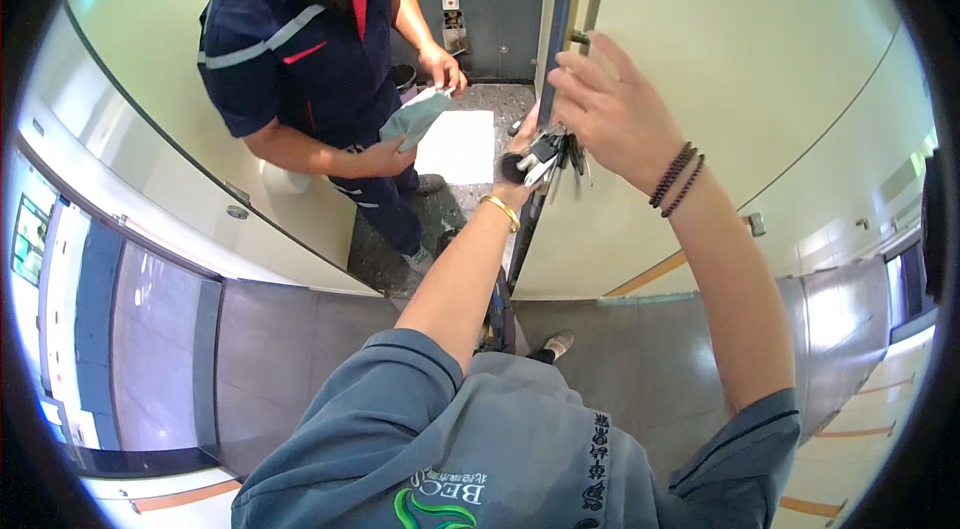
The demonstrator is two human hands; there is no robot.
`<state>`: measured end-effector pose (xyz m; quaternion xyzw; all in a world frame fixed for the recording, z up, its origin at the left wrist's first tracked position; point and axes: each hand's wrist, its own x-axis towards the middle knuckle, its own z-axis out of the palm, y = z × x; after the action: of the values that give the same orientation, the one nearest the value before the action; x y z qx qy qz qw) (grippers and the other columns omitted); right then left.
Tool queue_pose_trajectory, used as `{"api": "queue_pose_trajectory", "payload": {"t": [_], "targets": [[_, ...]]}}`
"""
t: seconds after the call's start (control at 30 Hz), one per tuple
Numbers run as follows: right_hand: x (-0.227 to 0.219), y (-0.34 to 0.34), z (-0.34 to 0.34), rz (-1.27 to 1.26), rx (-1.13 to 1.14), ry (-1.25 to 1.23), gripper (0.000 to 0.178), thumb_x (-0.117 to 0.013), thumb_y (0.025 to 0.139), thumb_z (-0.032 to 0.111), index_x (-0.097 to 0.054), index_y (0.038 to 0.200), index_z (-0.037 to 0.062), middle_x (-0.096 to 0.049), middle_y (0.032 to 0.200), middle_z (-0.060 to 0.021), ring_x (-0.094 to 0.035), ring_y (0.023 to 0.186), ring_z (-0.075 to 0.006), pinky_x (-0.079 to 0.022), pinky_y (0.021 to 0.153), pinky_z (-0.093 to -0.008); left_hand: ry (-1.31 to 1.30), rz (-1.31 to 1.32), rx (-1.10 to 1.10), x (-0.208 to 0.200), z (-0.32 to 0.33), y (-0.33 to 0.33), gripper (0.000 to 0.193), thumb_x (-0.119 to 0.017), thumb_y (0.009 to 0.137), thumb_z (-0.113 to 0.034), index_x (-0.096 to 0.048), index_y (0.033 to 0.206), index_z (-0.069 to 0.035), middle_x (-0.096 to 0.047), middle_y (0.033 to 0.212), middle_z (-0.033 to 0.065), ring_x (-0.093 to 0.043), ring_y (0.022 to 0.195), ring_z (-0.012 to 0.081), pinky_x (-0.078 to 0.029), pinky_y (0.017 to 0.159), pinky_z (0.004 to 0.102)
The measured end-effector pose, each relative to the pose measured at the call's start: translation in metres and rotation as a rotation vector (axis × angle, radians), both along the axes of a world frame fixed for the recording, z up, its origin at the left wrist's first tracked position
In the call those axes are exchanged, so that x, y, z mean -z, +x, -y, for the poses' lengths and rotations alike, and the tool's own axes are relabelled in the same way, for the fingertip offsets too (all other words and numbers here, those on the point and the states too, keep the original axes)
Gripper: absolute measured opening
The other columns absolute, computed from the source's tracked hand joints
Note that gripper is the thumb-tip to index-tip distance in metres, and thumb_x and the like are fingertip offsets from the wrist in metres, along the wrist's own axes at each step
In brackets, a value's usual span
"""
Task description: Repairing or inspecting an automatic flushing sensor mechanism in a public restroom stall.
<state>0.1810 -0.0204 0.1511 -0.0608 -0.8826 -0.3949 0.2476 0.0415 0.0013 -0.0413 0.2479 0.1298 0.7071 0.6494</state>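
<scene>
A bunch of keys (556,157), with several metal and dark pieces, lies in my left hand (519,169) beside the edge of a cubicle door. The fingers of that hand are partly hidden behind the keys and the dark vertical edge strip (564,4). Just above and to the right, my right hand (618,117) is raised against the pale door panel (720,19). Its fingers are bent but apart, with the fingertips close to the strip and a small metal latch (580,37). I see nothing held in the right hand.
Inside the cubicle at left stands a person in dark blue workwear (300,79), holding a grey-green cloth (418,119). Behind is a dark wall with a small opened box (454,29). A pale partition (130,79) curves along the left; grey floor tiles (640,359) lie below.
</scene>
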Motion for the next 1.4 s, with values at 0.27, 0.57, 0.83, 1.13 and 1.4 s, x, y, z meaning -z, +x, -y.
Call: {"api": "queue_pose_trajectory", "payload": {"t": [0.27, 0.57, 0.83, 1.13, 1.4], "targets": [[0.031, -0.037, -0.026, 0.021, 0.009, -0.007, 0.011, -0.06, 0.079, 0.02, -0.068, 0.077, 0.0121, -0.069, 0.094, -0.0055, -0.055, 0.119, -0.0214, -0.024, 0.119, -0.0434, 0.092, -1.072, -0.571, 0.034, 0.008, -0.014, 0.044, -0.052, 0.095, -0.023, -0.045, 0.134, -0.003, -0.05, 0.136, 0.0147, -0.043, 0.13, 0.0243, -0.036, 0.108, 0.0356], [0.052, -0.05, -0.041, -0.085, 0.033, 0.032, 0.014, -0.057, 0.083, 0.019, -0.064, 0.085, 0.007, -0.067, 0.087, -0.0058, -0.054, 0.107, -0.0231, -0.038, 0.097, -0.0355, -0.395, -1.464, -0.323, 0.022, 0.011, -0.012, 0.038, -0.044, 0.095, -0.026, -0.056, 0.123, -0.002, -0.062, 0.12, 0.022, -0.057, 0.114, 0.0362, -0.043, 0.098, 0.0433], [0.054, -0.052, -0.045, -0.086, 0.079, 0.058, 0.015, -0.055, 0.088, 0.021, -0.063, 0.083, 0.0094, -0.066, 0.082, -0.0058, -0.055, 0.105, -0.0202, -0.038, 0.09, -0.0337, -0.191, -1.266, -0.493, 0.063, -0.008, -0.01, 0.035, -0.051, 0.089, -0.03, -0.064, 0.112, -0.006, -0.066, 0.11, 0.0216, -0.06, 0.109, 0.0373, -0.045, 0.096, 0.0416], [0.047, -0.066, -0.036, -0.144, 0.034, 0.096, 0.021, -0.056, 0.09, 0.026, -0.062, 0.077, 0.0109, -0.066, 0.079, -0.0036, -0.055, 0.104, -0.0196, -0.038, 0.091, -0.0348, -0.228, -1.401, -0.633, 0.14, -0.046, -0.024, 0.041, -0.05, 0.091, -0.039, -0.061, 0.119, -0.011, -0.065, 0.114, 0.0191, -0.061, 0.108, 0.036, -0.048, 0.093, 0.043], [0.054, -0.051, -0.042, -0.168, 0.089, 0.119, 0.024, -0.056, 0.092, 0.029, -0.06, 0.075, 0.013, -0.065, 0.075, 0.0006, -0.055, 0.103, -0.0153, -0.037, 0.091, -0.034, -0.249, -1.889, -0.164, 0.074, -0.02, -0.004, 0.052, -0.03, 0.101, -0.038, -0.039, 0.145, -0.013, -0.037, 0.152, 0.0076, -0.035, 0.139, 0.0251, -0.026, 0.114, 0.0453]]}}
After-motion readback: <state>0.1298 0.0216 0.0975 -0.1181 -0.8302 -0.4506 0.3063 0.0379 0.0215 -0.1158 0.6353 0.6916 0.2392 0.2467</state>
